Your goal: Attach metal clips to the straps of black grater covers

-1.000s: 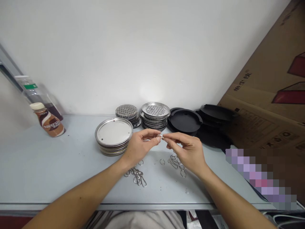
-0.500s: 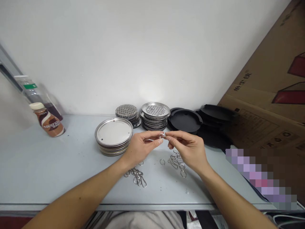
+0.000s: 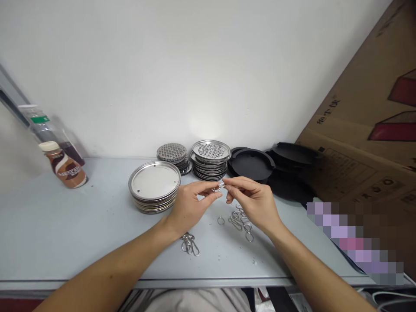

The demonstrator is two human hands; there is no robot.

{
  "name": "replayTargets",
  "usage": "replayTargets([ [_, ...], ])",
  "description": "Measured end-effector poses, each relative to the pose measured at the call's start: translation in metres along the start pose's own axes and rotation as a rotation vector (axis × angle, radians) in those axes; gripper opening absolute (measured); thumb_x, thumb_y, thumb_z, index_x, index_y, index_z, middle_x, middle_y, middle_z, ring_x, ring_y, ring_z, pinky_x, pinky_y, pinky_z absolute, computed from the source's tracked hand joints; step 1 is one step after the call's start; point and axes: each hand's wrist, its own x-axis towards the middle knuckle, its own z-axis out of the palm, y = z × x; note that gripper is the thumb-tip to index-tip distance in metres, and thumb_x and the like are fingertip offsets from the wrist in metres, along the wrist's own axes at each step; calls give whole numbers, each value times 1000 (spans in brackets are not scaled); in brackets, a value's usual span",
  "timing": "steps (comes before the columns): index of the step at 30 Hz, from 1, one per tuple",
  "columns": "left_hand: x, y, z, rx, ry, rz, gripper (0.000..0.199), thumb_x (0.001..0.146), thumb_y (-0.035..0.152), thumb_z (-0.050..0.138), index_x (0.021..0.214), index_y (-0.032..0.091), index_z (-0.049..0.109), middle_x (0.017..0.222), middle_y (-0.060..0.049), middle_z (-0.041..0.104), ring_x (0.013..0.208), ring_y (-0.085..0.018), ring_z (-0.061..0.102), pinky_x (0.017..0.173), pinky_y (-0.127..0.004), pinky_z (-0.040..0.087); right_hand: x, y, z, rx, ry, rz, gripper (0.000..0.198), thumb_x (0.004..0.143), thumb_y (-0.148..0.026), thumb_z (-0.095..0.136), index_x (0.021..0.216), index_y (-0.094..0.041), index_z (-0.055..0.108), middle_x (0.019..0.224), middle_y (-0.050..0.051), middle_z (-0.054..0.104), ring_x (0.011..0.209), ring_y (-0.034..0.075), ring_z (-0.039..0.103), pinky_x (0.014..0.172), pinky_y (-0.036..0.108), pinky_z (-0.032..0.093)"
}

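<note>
Above the middle of the table, my left hand (image 3: pixel 193 208) and my right hand (image 3: pixel 255 203) meet fingertip to fingertip. A small metal key ring (image 3: pixel 216 189) is pinched between my left thumb and forefinger. Touching it is a shiny metal clip (image 3: pixel 221 185), held in my right fingertips; its far end is hidden by them. Below my right hand lie several loose metal clips and rings (image 3: pixel 237 222), with a single ring (image 3: pixel 221 221) just to their left. Another small heap of clips (image 3: pixel 189 244) lies beside my left wrist, partly covered by it.
Stacked metal discs (image 3: pixel 155 182) stand left of my left hand. Behind are perforated metal plates (image 3: pixel 211 151), patterned discs (image 3: pixel 171 152) and black round trays (image 3: pixel 251 164). A coffee bottle (image 3: pixel 68 169) stands far left; a cardboard box (image 3: pixel 364 151) leans at right.
The ring has tipped slightly downward at my fingertips while both hands keep their pinch. My left wrist now covers more of the left heap. The view has shifted slightly.
</note>
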Motion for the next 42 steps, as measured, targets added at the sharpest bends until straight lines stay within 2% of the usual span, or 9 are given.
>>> replayTargets([
  [4, -1, 1, 2, -62, 15, -59, 21, 80, 28, 75, 100, 22, 72, 93, -1, 77, 84, -17, 73, 79, -28, 59, -1, -2, 0, -29, 11, -3, 14, 86, -23, 68, 97, -23, 77, 79, 2, 66, 56, 12, 63, 56, 28, 52],
  [7, 0, 1, 1, -101, -16, -70, 12, 82, 29, 72, 90, 19, 70, 85, -2, 75, 81, -17, 72, 77, -27, 58, -2, -3, 0, -34, -9, -17, 16, 87, -23, 67, 99, -22, 76, 78, 2, 65, 57, 12, 63, 55, 28, 52],
  [12, 2, 5, -1, -60, -76, -10, 10, 86, 24, 65, 80, 18, 69, 79, -2, 70, 74, -15, 66, 70, -26, 55, -4, -2, 2, -61, -37, -81, 20, 88, -22, 65, 105, -24, 75, 85, 3, 65, 59, 12, 63, 55, 28, 52],
  [17, 2, 7, -3, -76, -119, 51, 12, 88, 23, 63, 79, 18, 68, 84, -4, 69, 81, -16, 64, 75, -27, 52, -3, 0, 1, -140, -42, -165, 23, 90, -19, 62, 109, -24, 73, 80, 2, 66, 61, 13, 64, 56, 28, 53],
  [23, 3, 7, -5, -141, -213, 67, 15, 93, 23, 56, 88, 17, 69, 94, -6, 69, 90, -17, 63, 82, -28, 50, -3, 4, 0, -371, -12, -406, 27, 91, -12, 57, 112, -22, 72, 80, 4, 74, 73, 17, 70, 67, 31, 58],
  [27, 3, 9, -4, -184, -237, 18, 21, 96, 25, 53, 84, 16, 68, 86, -4, 67, 83, -15, 62, 77, -26, 50, -5, 7, 1, -518, 56, -595, 31, 91, -10, 56, 115, -24, 70, 95, 7, 77, 82, 19, 73, 73, 32, 61],
  [31, 5, 10, -5, -208, -255, -10, 24, 96, 28, 53, 82, 16, 68, 84, -4, 66, 81, -15, 62, 76, -26, 50, -6, 5, 1, -578, 62, -681, 34, 91, -8, 55, 117, -25, 69, 97, 6, 77, 84, 19, 74, 77, 32, 63],
  [35, 6, 8, -6, -102, -246, 64, 24, 96, 27, 54, 82, 17, 71, 86, -5, 68, 87, -17, 63, 82, -28, 49, -6, 5, 1, -575, 65, -717, 39, 90, -6, 55, 121, -26, 67, 97, 6, 77, 83, 19, 74, 77, 32, 63],
  [42, 4, 6, -7, -19, -237, 138, 24, 96, 24, 54, 83, 18, 74, 86, -5, 71, 88, -18, 65, 84, -29, 49, -9, 3, 5, -612, 49, -660, 36, 92, -8, 53, 119, -25, 69, 98, 6, 77, 86, 20, 74, 79, 32, 62],
])
